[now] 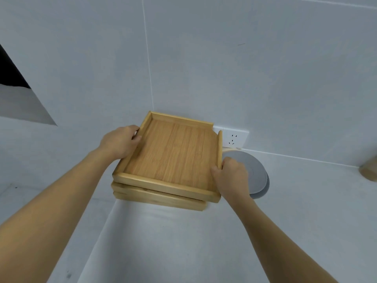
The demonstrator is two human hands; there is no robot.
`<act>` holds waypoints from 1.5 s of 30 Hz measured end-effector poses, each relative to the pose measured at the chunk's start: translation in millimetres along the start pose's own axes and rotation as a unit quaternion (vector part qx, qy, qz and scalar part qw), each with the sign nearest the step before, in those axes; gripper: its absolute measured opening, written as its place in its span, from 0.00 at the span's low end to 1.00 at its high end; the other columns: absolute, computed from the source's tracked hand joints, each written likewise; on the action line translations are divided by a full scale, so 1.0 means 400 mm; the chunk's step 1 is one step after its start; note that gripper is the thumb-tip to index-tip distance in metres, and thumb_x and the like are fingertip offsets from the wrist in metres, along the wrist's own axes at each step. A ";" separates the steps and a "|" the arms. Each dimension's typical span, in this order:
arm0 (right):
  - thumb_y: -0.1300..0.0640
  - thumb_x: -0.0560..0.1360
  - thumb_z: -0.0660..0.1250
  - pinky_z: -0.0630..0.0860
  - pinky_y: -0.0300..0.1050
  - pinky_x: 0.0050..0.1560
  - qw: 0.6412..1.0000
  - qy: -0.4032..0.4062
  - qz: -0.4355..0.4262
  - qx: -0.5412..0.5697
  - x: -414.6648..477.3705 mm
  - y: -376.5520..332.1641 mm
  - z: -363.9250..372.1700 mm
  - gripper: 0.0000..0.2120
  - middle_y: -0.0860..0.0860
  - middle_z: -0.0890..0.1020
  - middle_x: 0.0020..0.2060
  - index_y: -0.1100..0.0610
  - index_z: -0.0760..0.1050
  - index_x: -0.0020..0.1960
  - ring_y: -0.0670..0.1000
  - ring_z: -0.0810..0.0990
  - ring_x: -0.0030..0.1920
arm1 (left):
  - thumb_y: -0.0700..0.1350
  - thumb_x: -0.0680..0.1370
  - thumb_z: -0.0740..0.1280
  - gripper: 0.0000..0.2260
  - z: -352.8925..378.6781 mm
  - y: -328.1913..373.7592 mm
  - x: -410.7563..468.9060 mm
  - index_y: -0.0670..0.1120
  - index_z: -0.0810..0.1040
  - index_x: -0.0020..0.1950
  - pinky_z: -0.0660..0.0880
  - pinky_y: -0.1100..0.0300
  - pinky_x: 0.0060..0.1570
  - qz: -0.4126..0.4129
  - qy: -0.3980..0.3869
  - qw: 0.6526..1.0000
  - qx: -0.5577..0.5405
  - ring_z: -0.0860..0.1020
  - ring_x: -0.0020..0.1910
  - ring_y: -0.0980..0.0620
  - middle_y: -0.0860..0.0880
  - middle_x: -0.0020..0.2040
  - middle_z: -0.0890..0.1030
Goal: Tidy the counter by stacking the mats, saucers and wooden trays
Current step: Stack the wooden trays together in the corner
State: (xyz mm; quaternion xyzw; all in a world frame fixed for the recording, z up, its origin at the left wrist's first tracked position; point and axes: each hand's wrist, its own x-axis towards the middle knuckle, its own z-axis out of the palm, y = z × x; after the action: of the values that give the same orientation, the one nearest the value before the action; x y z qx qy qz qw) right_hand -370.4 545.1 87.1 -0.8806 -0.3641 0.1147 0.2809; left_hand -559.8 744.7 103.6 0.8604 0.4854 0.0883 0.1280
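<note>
A stack of wooden trays sits in the counter's back corner. The top wooden tray (173, 152) is rectangular with a raised rim and lies slightly askew over the lower trays (159, 198). My left hand (119, 141) grips its left rim, thumb over the edge. At the tray's right rim, near the front corner, my right hand (230, 173) holds on. Just right of the trays, round grey mats (256, 172) lie stacked flat on the counter, partly hidden behind my right hand.
White tiled walls meet behind the trays, with a wall socket (234, 137) just above the mats. The white counter (204, 242) stretches toward me. A tan object (369, 170) shows at the right edge, and a dark opening (12, 74) at the left.
</note>
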 end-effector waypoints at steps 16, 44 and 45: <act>0.51 0.76 0.58 0.65 0.46 0.34 1.000 0.011 -0.002 0.016 -0.006 0.010 0.070 0.17 0.51 0.68 0.27 0.59 0.63 0.32 0.53 0.68 0.31 | 0.51 0.81 0.55 0.17 0.055 -0.078 -0.052 0.45 0.69 0.67 0.72 0.54 0.49 -0.078 0.024 0.968 -0.238 0.76 0.48 0.48 0.50 0.49 0.76; 0.63 0.64 0.75 0.72 0.30 0.39 0.946 -0.225 -0.016 0.231 -0.088 0.151 0.157 0.37 0.48 0.79 0.47 0.49 0.64 0.67 0.48 0.77 0.48 | 0.39 0.69 0.74 0.18 0.228 -0.127 -0.295 0.46 0.74 0.57 0.71 0.65 0.52 -0.132 0.012 0.886 -0.445 0.76 0.51 0.60 0.56 0.50 0.79; 0.63 0.64 0.74 0.73 0.30 0.39 0.944 -0.226 -0.015 0.238 -0.087 0.149 0.154 0.35 0.46 0.79 0.46 0.49 0.65 0.66 0.46 0.78 0.47 | 0.39 0.69 0.74 0.17 0.229 -0.125 -0.295 0.46 0.74 0.55 0.71 0.67 0.49 -0.132 0.019 0.886 -0.444 0.77 0.50 0.60 0.55 0.49 0.80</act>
State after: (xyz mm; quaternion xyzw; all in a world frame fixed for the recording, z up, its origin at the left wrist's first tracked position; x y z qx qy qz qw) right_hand -385.9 511.5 2.1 -0.7333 -0.3936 0.3897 0.3942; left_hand -635.6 656.1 -2.2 0.6398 0.5066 0.2931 0.4982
